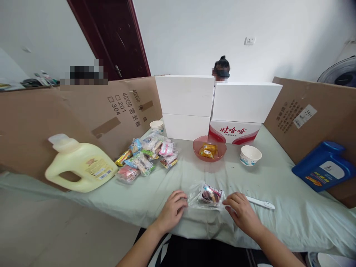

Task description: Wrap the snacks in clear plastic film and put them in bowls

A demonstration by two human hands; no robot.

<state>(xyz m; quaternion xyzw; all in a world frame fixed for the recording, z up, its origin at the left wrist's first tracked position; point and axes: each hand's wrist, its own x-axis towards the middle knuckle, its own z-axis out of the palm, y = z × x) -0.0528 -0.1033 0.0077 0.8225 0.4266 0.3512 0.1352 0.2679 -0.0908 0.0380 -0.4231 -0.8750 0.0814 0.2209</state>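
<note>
Head view showed a clear plastic bag (207,195) with a wrapped snack inside, lying flat on the pale green cloth (278,185) at the near edge of the table, between the person's two hands. The left hand (172,209) rested at the bag's left edge, fingers curled and pressed down on the plastic there. The right hand (240,209) sat at the bag's right edge, its fingertips bunched together on that corner; whether they truly pinched the film could not be told. Just right of the bag, past the right hand, lay a white flat tool (260,202). Beyond the bag stood a red bowl (209,149) holding yellow-wrapped snacks, and right of that bowl a white paper cup (250,154). Left and beyond the bag lay a heap of wrapped snacks (147,155), with a pale yellow jug (80,165) on its side further left. Another paper cup (157,126) stood behind the heap. Well right of the bag leaned a blue jug (324,167). White boxes (214,105) were stacked far behind the bag, with another person's head (221,68) showing above them.
</note>
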